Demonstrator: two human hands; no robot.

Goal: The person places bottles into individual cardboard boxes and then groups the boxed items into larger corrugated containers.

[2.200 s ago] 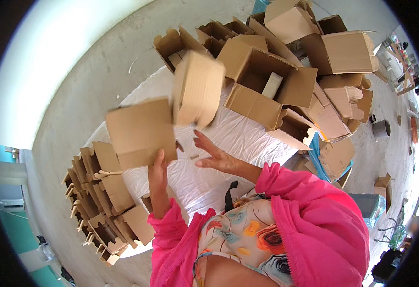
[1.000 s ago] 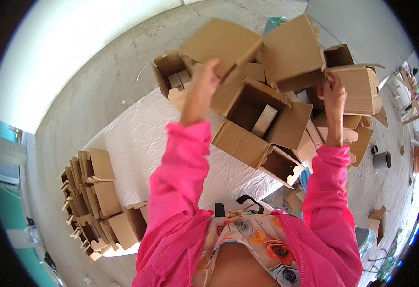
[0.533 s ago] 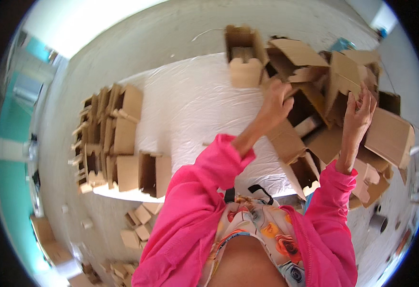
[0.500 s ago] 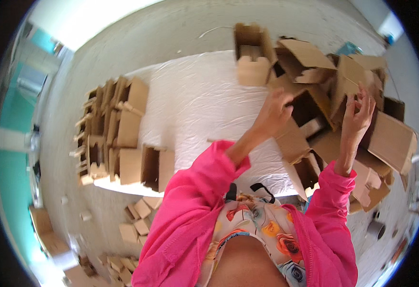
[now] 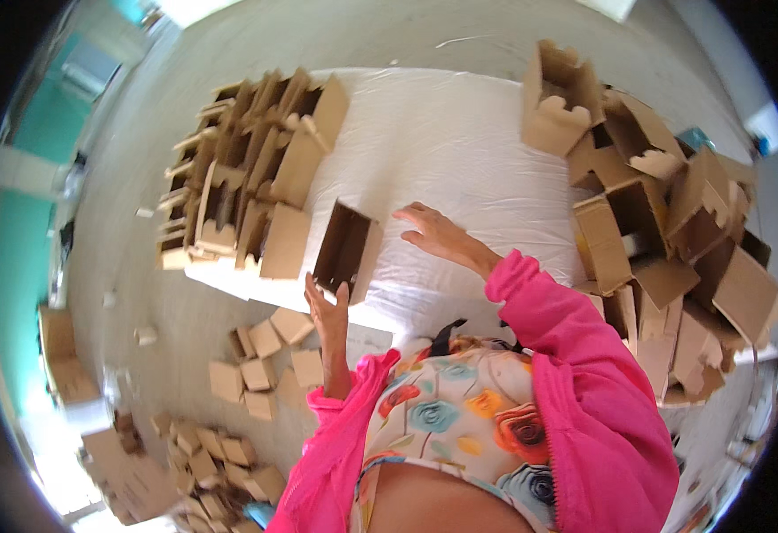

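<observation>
An open cardboard box (image 5: 368, 263) stands on the white-covered table, set slightly apart from the right end of a packed group of similar boxes (image 5: 305, 169). My left hand (image 5: 329, 315) is at this box's near end, thumb and fingers apart; whether it touches the cardboard I cannot tell. To the right of the box, my right hand (image 5: 438, 235) hovers over the white cover with its fingers stretched out and holding nothing.
A jumbled heap of open cardboard boxes (image 5: 602, 244) covers the table's right side. One upright box (image 5: 553, 124) stands at its far left corner. Small cardboard pieces (image 5: 260, 369) lie on the floor at left, with a bigger pile (image 5: 216, 462) nearer me.
Both hands have left the heap on the right and swung left to the single box. The view has turned left too. That box now looks more slanted beside the packed group.
</observation>
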